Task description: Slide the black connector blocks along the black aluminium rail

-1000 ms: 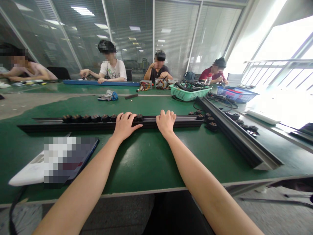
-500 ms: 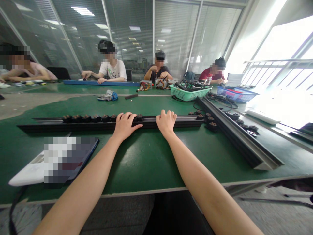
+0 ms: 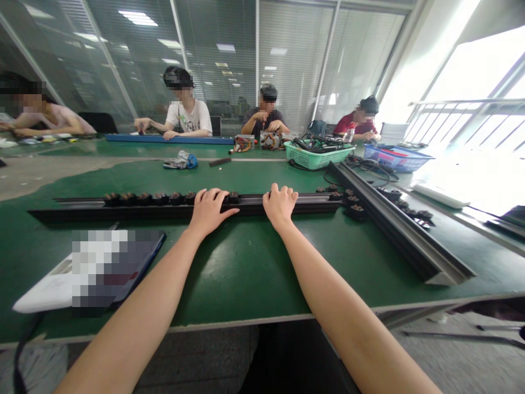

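Note:
A long black rail [image 3: 102, 214] lies across the green table, with a row of several black round parts [image 3: 144, 199] along its channel. My left hand [image 3: 210, 210] rests over the rail near its middle, fingers bent over the far side and thumb stretched to the right along the near side. One black part [image 3: 233, 197] sits just right of those fingers. My right hand [image 3: 280, 206] is farther right on the same rail, its fingers curled; what they hold, if anything, is hidden. More black parts [image 3: 356, 210] lie past the rail's right end.
A second black rail [image 3: 394, 224] lies slanted at the right. Behind are a green basket [image 3: 318, 158] of cables, a blue basket [image 3: 404, 161] and a crumpled cloth [image 3: 180, 160]. A white device [image 3: 49, 290] is at the left front. Several people sit across the table.
My right hand has shifted very slightly to the right, its fingers moving a little. My left hand and the rail look almost the same.

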